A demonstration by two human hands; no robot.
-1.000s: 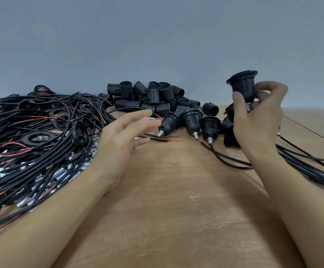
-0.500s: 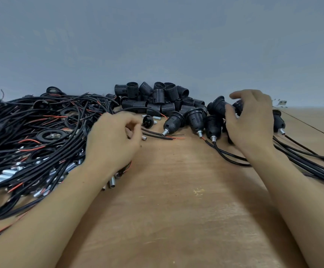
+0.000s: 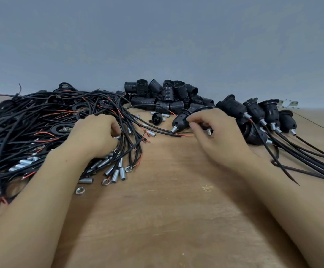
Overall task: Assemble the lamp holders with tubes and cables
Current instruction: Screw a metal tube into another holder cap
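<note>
I'm seeing matt, ribbed black plastic lamp holders (image 3: 173, 97) at upper centre, shiny smooth metal tubes (image 3: 115, 176) at lower left, and the wooden table (image 3: 167, 209) looking smooth, matt and lightly scuffed.

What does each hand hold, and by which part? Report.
Left hand is curled among the cables; its hold is hidden. Right hand grips a lamp holder by its body, above the tube.

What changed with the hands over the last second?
The right hand set its raised lamp holder down with the finished holders and moved left. The left hand dropped into the cables, fingers curled. The socket pile stayed put.
</note>
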